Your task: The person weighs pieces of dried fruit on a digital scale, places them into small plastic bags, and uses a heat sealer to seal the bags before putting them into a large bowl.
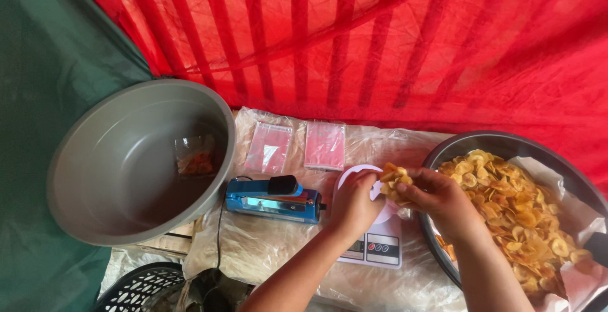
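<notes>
Chips (394, 182), thin yellow fried slices, sat bunched in the fingertips of the right hand (437, 201), which pinched a small heap of them just above the white kitchen scale (375, 242). Pressed against that heap from nine o'clock, the left hand (354, 205) curled its fingers around what looked like a small clear bag at the scale's round plate; how firmly it gripped could not be told, since the bag was mostly hidden by the two hands. Both forearms ran down to six o'clock and out of the picture. At three o'clock from the hands stood a wide dark basin (487, 140) lined with paper and piled with more of the same slices. At nine o'clock, just beside the scale, lay a blue heat sealer (269, 201) with a black handle and a cord trailing off its left end. Toward eleven o'clock two empty clear bags (297, 145) lay flat on the plastic sheet (266, 249) covering the table. Farther out at nine o'clock a large grey tub (120, 160) held one filled bag (195, 155) on its floor. A black basket (142, 290) showed at seven o'clock, and red striped cloth (380, 40) hung across twelve o'clock.
</notes>
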